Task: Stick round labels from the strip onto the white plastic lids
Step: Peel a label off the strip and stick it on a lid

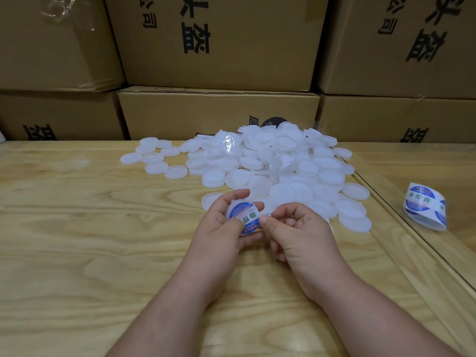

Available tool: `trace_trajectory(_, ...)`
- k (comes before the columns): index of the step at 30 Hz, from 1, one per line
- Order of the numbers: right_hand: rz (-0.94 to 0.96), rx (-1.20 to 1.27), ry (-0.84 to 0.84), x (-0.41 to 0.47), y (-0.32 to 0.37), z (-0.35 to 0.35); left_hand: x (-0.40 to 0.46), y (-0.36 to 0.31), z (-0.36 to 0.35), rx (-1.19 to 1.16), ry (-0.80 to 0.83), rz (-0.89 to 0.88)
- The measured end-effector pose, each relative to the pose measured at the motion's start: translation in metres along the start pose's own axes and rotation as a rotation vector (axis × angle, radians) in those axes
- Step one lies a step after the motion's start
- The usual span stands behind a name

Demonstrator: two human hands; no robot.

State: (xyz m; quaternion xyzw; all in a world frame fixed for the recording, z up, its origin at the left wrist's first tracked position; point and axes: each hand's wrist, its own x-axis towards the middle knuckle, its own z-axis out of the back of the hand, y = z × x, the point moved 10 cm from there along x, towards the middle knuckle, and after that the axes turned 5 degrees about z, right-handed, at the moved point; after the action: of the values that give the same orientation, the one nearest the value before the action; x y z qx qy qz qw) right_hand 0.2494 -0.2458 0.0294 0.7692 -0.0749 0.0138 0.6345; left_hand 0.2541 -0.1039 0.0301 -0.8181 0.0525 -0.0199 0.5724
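Observation:
My left hand (223,229) grips a white plastic lid (233,207) above the wooden table, its fingers curled round the rim. A round blue-and-white label (246,215) lies on the lid's face. My right hand (293,228) is beside it, thumb tip pressing the label's right edge, the other fingers curled. A large pile of bare white lids (270,166) lies just behind the hands. The label strip (425,206), curled and showing blue round labels, lies on the table at the far right.
The wooden table (90,228) has a raised seam (401,215) running diagonally on the right, between the pile and the strip. Stacked cardboard boxes (219,60) form a wall along the table's far edge. A dark round object (270,122) peeks out behind the pile.

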Motion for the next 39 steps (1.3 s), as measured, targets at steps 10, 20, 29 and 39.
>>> trace_trajectory(10, -0.004, -0.073, 0.016, -0.005, 0.008, -0.005, -0.003, -0.007, 0.007, -0.004, -0.085, -0.060)
trace_trajectory(20, 0.053, -0.097, -0.133, -0.005, 0.012, 0.012, -0.010, -0.020, 0.025, 0.101, -0.322, -0.145)
trace_trajectory(29, 0.049, -0.092, -0.129, -0.004, 0.011, 0.011, -0.018, -0.027, 0.042, 0.032, -0.455, -0.196)
trace_trajectory(39, 0.053, -0.093, -0.131, -0.006, 0.014, 0.009, -0.038, -0.039, 0.095, -0.188, -0.768, -0.223)
